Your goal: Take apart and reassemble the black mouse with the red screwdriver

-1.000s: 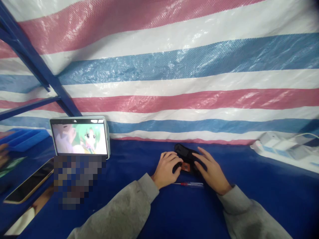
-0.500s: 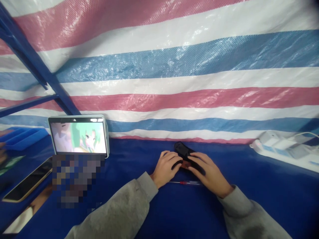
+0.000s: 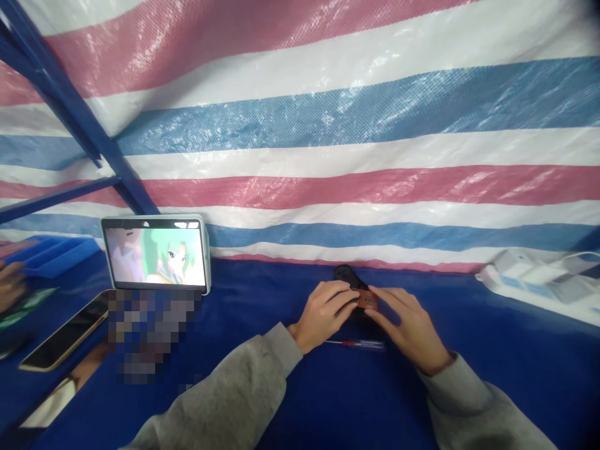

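Note:
A small orange-brown board [image 3: 369, 300], which looks like a circuit board, is between my two hands. My left hand [image 3: 328, 312] has its fingertips closed on the board's left end. My right hand [image 3: 410, 325] pinches its right edge between thumb and fingers. Just behind and below the board lies a black plastic shell [image 3: 345, 274], partly covered by my hands. A screwdriver [image 3: 360, 344] with a clear handle and red collar lies on the blue table nearer to me, its tip pointing left.
A tablet [image 3: 157, 255] showing a cartoon stands at left, with a phone [image 3: 65, 331] by it. Farther left are a blue compartment tray [image 3: 56, 255] and another person's hand [image 3: 10, 284]. A white power strip [image 3: 529, 294] with plugs lies at right. Behind hangs a striped sheet [image 3: 328, 187].
The board now shows more plainly between my fingertips, with the black shell behind it. Both hands have shifted slightly right in view, as has the whole left side of the scene.

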The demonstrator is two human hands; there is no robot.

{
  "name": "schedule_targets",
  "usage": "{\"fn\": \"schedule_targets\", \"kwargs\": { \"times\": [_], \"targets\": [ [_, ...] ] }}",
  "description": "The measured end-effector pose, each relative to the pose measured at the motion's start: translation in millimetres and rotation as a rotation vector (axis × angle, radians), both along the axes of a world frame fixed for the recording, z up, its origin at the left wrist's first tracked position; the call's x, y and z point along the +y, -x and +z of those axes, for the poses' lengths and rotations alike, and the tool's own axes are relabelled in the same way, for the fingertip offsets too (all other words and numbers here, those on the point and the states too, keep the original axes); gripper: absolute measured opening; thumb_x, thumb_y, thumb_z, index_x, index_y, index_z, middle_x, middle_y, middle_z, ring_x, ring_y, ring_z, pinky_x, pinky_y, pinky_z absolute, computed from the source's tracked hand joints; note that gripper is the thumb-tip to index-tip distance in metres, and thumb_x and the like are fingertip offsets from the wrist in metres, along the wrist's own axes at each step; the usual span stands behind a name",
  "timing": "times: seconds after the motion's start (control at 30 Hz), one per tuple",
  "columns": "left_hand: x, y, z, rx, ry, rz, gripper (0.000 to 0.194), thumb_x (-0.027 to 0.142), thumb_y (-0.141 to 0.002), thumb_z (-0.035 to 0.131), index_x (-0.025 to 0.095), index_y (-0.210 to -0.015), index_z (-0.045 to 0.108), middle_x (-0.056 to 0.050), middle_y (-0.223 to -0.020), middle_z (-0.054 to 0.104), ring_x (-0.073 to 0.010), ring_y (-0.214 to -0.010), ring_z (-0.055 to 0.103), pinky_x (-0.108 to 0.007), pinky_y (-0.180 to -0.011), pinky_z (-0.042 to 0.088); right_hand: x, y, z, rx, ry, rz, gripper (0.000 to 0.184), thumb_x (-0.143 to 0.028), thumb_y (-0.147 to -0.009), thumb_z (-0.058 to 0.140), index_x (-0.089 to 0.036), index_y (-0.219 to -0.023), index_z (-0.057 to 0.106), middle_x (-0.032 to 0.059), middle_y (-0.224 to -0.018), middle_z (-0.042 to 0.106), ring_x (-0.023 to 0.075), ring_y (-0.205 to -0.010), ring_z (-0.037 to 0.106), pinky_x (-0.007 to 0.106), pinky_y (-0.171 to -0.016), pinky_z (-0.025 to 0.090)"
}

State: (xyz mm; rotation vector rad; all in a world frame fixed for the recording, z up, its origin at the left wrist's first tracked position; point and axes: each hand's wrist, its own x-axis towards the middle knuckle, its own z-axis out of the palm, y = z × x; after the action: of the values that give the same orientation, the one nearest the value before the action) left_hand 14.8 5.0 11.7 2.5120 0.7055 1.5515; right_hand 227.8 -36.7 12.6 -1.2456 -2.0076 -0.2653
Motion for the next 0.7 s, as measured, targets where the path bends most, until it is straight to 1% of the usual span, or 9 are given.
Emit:
{"fn": "schedule_targets", "kwargs": {
  "times": [0.2,0.3,0.4,0.5,0.57,0.7],
  "targets": [
    [0.3,3.2,-5.4,-0.033,-0.021,-0.051,0.018,0.017,-0.095,0.063,0.017,-0.112,0.067,-0.009,-0.106,0.071,-0.0212,-0.106,0.067,-0.037,-0.092,0.057,-3.3,2.1,-3.9,-0.007,-0.028,0.009,0.036,-0.04,-0.095,0.056,-0.021,-0.124,0.06,0.0067,-0.1,0.073,0.0192,-0.087,0.069,0.032,-0.079,0.052],
    [0.6,4.4,-7.8,-0.066,0.017,-0.068,0.023,0.019,-0.094,0.063,0.017,-0.117,0.066,-0.012,-0.117,0.066,-0.0212,-0.107,0.066,-0.038,-0.093,0.058,-3.4,5.0,-2.5,0.001,-0.066,-0.007,0.036,-0.038,-0.094,0.058,-0.02,-0.125,0.06,0.0064,-0.097,0.074,0.0181,-0.081,0.068,0.031,-0.077,0.052],
    [1.4,4.7,-8.9,-0.066,0.064,-0.08,0.033,0.023,-0.095,0.064,0.018,-0.127,0.061,-0.014,-0.129,0.061,-0.0226,-0.114,0.063,-0.039,-0.097,0.057,-3.0,6.9,1.7,0.024,-0.109,-0.014,0.038,-0.036,-0.094,0.058,-0.02,-0.128,0.059,0.0065,-0.094,0.074,0.0177,-0.079,0.068,0.031,-0.077,0.052],
    [2.0,4.8,-9.1,-0.047,0.102,-0.055,0.036,0.025,-0.097,0.06,0.021,-0.133,0.058,-0.011,-0.126,0.065,-0.0214,-0.115,0.064,-0.039,-0.1,0.056,-3.1,8.6,5.3,0.036,-0.146,-0.002,0.041,-0.034,-0.095,0.057,-0.021,-0.133,0.057,0.0063,-0.093,0.075,0.0171,-0.076,0.069,0.03,-0.077,0.053],
    [2.1,4.9,-9.0,-0.054,0.113,-0.045,0.035,0.024,-0.098,0.059,0.022,-0.133,0.058,-0.009,-0.124,0.067,-0.0203,-0.113,0.065,-0.038,-0.098,0.057,-3.7,9.8,5.7,0.041,-0.162,0.0,0.043,-0.031,-0.095,0.058,-0.021,-0.136,0.055,0.0069,-0.094,0.075,0.0173,-0.077,0.069,0.03,-0.077,0.054],
    [1.3,4.9,-8.2,-0.078,0.105,-0.047,0.034,0.023,-0.097,0.06,0.021,-0.132,0.06,-0.009,-0.122,0.069,-0.021,-0.111,0.066,-0.039,-0.097,0.057,-5.4,11.0,3.1,0.07,-0.158,-0.019,0.046,-0.027,-0.094,0.059,-0.022,-0.139,0.052,0.0082,-0.101,0.074,0.0181,-0.083,0.071,0.03,-0.08,0.056]
  ]
}}
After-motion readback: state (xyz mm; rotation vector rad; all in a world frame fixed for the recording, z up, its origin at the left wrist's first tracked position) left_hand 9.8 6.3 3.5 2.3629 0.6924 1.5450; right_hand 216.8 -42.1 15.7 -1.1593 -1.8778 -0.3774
